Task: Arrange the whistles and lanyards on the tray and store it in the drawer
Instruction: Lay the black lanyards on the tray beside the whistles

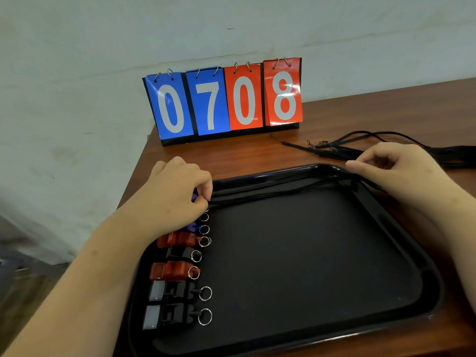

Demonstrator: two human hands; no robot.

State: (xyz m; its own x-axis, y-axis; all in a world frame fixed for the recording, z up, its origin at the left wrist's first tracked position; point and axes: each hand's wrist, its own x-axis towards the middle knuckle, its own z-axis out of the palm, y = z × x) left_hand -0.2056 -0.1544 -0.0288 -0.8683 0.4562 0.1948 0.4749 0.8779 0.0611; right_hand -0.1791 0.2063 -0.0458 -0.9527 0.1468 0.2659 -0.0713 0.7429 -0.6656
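Over glossy black tray (309, 266), left hand (177, 199), right hand (396, 171), fingers (204, 193) pinching thin black lanyard (283, 190)

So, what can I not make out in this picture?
Head view only.
Blue whistles: mostly covered by the left hand.
Loose lanyards on the table: cut off by the right edge.
Tray lanyards: black on black tray, uncountable.
Drawer: not in view.

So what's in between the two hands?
Black lanyards run from the left hand to the right hand along the far rim of the tray, in the head view.
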